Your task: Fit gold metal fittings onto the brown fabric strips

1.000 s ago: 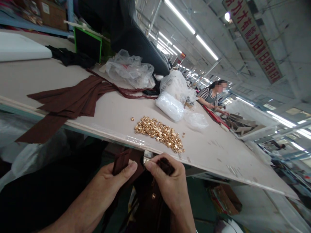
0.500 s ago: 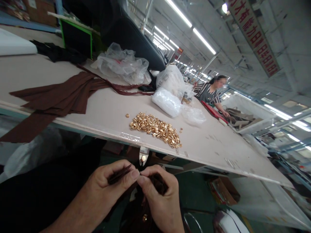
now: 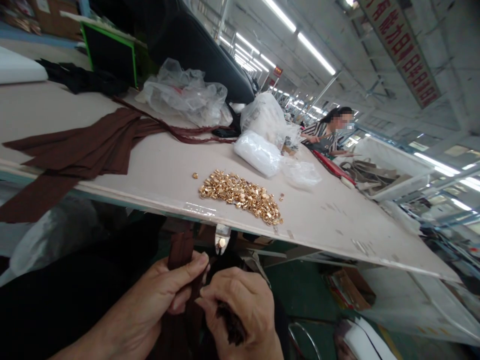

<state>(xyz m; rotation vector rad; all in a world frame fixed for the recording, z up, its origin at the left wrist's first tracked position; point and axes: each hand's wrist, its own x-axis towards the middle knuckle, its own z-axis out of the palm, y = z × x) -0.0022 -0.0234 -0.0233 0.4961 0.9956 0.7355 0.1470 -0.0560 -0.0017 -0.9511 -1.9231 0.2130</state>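
My left hand (image 3: 161, 287) pinches a dark brown fabric strip (image 3: 181, 249) between thumb and fingers, in front of the table edge. Close beside it, my right hand (image 3: 242, 305) is closed around a bunched piece of dark brown fabric (image 3: 231, 325); its fingertips nearly meet the left hand's. Just above both hands, a small metal fixture (image 3: 222, 233) sticks out from the table edge with one gold piece on it. On the table beyond lies a heap of small shiny gold metal pieces (image 3: 240, 197). More flat brown strips (image 3: 82, 140) lie fanned out to the left, overhanging the edge.
Crumpled clear plastic bags (image 3: 183, 95) and a white plastic packet (image 3: 257, 154) rest behind the gold heap on the table (image 3: 322, 220). At the far right, a person (image 3: 326, 131) stands near a white bin (image 3: 390, 155) of strips. A cardboard box (image 3: 356, 287) sits below the table.
The two hands have come slightly apart from their pinch together. My right hand has turned, its back now upward. The brown strip now stands up above my left hand.
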